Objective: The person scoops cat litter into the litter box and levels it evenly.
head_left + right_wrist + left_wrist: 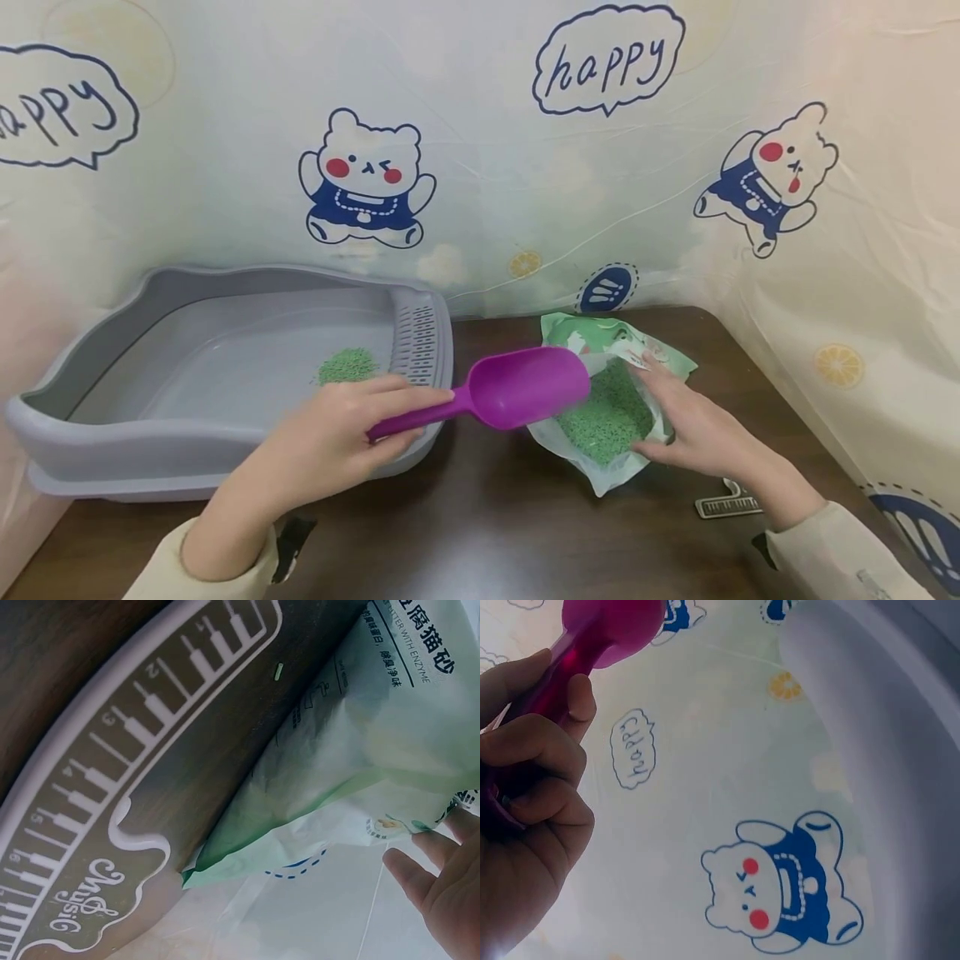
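Note:
My left hand [333, 437] grips the handle of a purple scoop [525, 387], its fingers wrapped round it in the left wrist view. No pellets show in the scoop's bowl, which tilts toward me and overlaps the edge of an opened green and white litter bag [600, 479]. Green pellets [607, 412] fill the bag's mouth. Beside that mouth, on the right, my right hand [708, 429] touches the bag with fingers spread and thumb at the rim. A grey litter tray [225, 450] stands at the left, holding a small heap of green pellets [348, 365].
A ruler [726, 506] with a piano-key pattern lies on the dark wooden table [495, 533], partly under my right wrist. One loose pellet [278, 671] is near the bag. A printed curtain [487, 167] hangs behind and at the sides.

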`<control>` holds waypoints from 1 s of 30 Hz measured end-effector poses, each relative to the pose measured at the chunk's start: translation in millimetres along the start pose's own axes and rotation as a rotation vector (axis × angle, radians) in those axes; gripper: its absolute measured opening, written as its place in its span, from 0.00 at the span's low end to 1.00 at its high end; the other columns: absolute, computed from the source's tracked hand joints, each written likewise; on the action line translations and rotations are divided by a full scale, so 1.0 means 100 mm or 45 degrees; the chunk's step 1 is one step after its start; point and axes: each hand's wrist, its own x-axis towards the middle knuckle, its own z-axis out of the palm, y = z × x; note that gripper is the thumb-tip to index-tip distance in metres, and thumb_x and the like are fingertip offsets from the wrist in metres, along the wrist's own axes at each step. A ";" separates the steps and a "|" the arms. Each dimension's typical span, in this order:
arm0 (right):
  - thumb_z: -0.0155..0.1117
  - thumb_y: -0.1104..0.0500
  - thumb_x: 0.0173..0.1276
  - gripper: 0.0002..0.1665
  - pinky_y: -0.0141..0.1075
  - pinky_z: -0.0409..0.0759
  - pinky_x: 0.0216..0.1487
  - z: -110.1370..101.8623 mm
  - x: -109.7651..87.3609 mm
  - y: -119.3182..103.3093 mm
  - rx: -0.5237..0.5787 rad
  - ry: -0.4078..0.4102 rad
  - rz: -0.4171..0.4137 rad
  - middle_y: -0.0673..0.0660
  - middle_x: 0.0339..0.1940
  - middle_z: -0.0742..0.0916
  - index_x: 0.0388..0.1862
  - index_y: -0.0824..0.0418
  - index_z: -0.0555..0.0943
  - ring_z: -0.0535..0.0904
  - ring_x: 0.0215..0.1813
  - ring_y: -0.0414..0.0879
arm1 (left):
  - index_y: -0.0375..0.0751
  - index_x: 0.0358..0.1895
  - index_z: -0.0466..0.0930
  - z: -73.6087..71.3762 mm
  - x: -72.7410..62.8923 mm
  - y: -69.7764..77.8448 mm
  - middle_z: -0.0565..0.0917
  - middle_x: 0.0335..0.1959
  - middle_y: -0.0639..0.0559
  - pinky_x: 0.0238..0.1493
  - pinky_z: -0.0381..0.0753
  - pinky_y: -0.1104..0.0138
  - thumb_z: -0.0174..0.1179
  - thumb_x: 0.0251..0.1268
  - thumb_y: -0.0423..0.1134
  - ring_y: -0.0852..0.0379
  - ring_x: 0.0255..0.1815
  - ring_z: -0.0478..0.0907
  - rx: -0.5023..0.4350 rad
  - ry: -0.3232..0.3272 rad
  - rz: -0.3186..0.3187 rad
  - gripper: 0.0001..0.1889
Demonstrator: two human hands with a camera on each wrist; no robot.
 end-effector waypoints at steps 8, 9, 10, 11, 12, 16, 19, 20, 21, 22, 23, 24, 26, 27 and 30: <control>0.81 0.46 0.49 0.65 0.52 0.69 0.68 -0.01 0.00 -0.01 -0.022 -0.011 0.026 0.66 0.78 0.64 0.80 0.59 0.54 0.61 0.77 0.64 | 0.58 0.60 0.82 0.17 0.10 0.05 0.84 0.38 0.62 0.31 0.74 0.76 0.67 0.63 0.37 0.70 0.30 0.72 -0.043 -0.141 0.059 0.22; 0.81 0.46 0.49 0.66 0.52 0.69 0.67 -0.01 0.00 -0.01 -0.026 -0.011 0.027 0.66 0.78 0.64 0.80 0.59 0.54 0.61 0.77 0.64 | 0.58 0.60 0.82 0.19 0.11 0.06 0.84 0.37 0.62 0.31 0.74 0.76 0.67 0.63 0.37 0.70 0.30 0.72 -0.050 -0.153 0.053 0.22; 0.81 0.46 0.49 0.66 0.53 0.70 0.67 -0.01 0.00 -0.01 -0.027 -0.014 0.028 0.66 0.78 0.64 0.80 0.58 0.53 0.61 0.77 0.64 | 0.58 0.59 0.82 0.21 0.13 0.06 0.84 0.37 0.61 0.31 0.74 0.76 0.67 0.62 0.37 0.69 0.30 0.72 -0.052 -0.164 0.049 0.21; 0.81 0.46 0.49 0.66 0.54 0.70 0.67 -0.01 0.00 -0.01 -0.032 -0.014 0.029 0.66 0.78 0.64 0.81 0.58 0.53 0.61 0.77 0.63 | 0.57 0.59 0.83 0.23 0.14 0.07 0.84 0.37 0.61 0.31 0.75 0.76 0.67 0.62 0.36 0.69 0.31 0.72 -0.053 -0.174 0.046 0.21; 0.81 0.46 0.49 0.67 0.55 0.70 0.66 -0.01 -0.01 -0.01 -0.032 -0.014 0.029 0.67 0.78 0.64 0.81 0.58 0.53 0.61 0.77 0.64 | 0.57 0.58 0.83 0.25 0.16 0.07 0.84 0.37 0.61 0.31 0.74 0.76 0.67 0.62 0.36 0.69 0.31 0.72 -0.051 -0.184 0.046 0.21; 0.81 0.47 0.49 0.66 0.59 0.71 0.65 0.00 -0.02 -0.02 -0.006 -0.018 0.030 0.68 0.78 0.63 0.81 0.59 0.53 0.62 0.76 0.65 | 0.54 0.57 0.83 0.35 0.22 0.10 0.84 0.35 0.60 0.31 0.74 0.76 0.67 0.62 0.36 0.68 0.29 0.72 -0.056 -0.213 0.037 0.20; 0.80 0.48 0.50 0.65 0.59 0.71 0.65 0.02 -0.02 -0.03 0.015 -0.021 0.022 0.68 0.78 0.63 0.81 0.59 0.53 0.62 0.76 0.66 | 0.53 0.58 0.83 0.42 0.24 0.11 0.85 0.35 0.59 0.30 0.73 0.77 0.67 0.62 0.36 0.68 0.28 0.71 -0.064 -0.210 0.017 0.20; 0.80 0.48 0.50 0.65 0.58 0.72 0.65 0.03 -0.02 -0.03 0.014 -0.021 0.018 0.68 0.78 0.63 0.81 0.59 0.53 0.62 0.76 0.66 | 0.53 0.58 0.83 0.44 0.25 0.11 0.85 0.35 0.59 0.30 0.73 0.77 0.67 0.62 0.37 0.68 0.28 0.71 -0.057 -0.203 0.010 0.20; 0.80 0.48 0.50 0.65 0.58 0.72 0.65 0.03 -0.01 -0.03 0.014 -0.017 0.013 0.68 0.78 0.63 0.80 0.59 0.53 0.62 0.75 0.66 | 0.53 0.58 0.83 0.47 0.25 0.12 0.85 0.35 0.59 0.29 0.73 0.77 0.67 0.62 0.37 0.68 0.27 0.71 -0.045 -0.193 0.004 0.20; 0.80 0.48 0.50 0.65 0.58 0.72 0.65 0.03 -0.01 -0.03 0.012 -0.014 0.007 0.68 0.78 0.63 0.80 0.60 0.53 0.63 0.75 0.66 | 0.53 0.58 0.83 0.50 0.26 0.12 0.85 0.35 0.59 0.29 0.72 0.77 0.67 0.62 0.37 0.68 0.27 0.71 -0.032 -0.180 0.002 0.20; 0.81 0.48 0.50 0.65 0.58 0.72 0.65 0.03 -0.01 -0.03 0.009 -0.012 0.004 0.68 0.78 0.63 0.80 0.60 0.53 0.62 0.75 0.66 | 0.52 0.58 0.83 0.52 0.27 0.12 0.86 0.36 0.59 0.29 0.72 0.76 0.67 0.62 0.38 0.68 0.28 0.72 -0.019 -0.166 -0.001 0.20; 0.81 0.48 0.50 0.65 0.58 0.72 0.64 0.03 0.00 -0.03 0.008 -0.010 0.000 0.68 0.78 0.64 0.80 0.59 0.53 0.62 0.75 0.66 | 0.52 0.57 0.83 0.54 0.29 0.13 0.86 0.36 0.59 0.29 0.72 0.76 0.67 0.62 0.38 0.68 0.28 0.72 -0.006 -0.157 -0.007 0.19; 0.81 0.48 0.50 0.65 0.58 0.73 0.65 0.02 0.00 -0.02 0.011 -0.010 0.002 0.68 0.78 0.64 0.80 0.59 0.53 0.63 0.75 0.66 | 0.51 0.57 0.84 0.59 0.31 0.13 0.86 0.37 0.59 0.29 0.72 0.76 0.67 0.61 0.38 0.67 0.28 0.73 0.004 -0.151 -0.029 0.19; 0.81 0.48 0.50 0.65 0.58 0.72 0.65 0.02 0.00 -0.02 0.016 -0.010 0.002 0.67 0.78 0.64 0.80 0.59 0.53 0.62 0.75 0.66 | 0.51 0.56 0.84 0.61 0.32 0.14 0.87 0.37 0.59 0.29 0.72 0.75 0.67 0.61 0.38 0.67 0.28 0.73 -0.002 -0.156 -0.047 0.19; 0.81 0.48 0.50 0.65 0.58 0.73 0.64 0.01 0.01 -0.01 0.017 -0.007 0.000 0.68 0.78 0.64 0.80 0.58 0.53 0.62 0.75 0.66 | 0.51 0.56 0.84 0.65 0.33 0.15 0.87 0.38 0.58 0.30 0.73 0.75 0.66 0.61 0.37 0.66 0.28 0.74 -0.026 -0.182 -0.110 0.18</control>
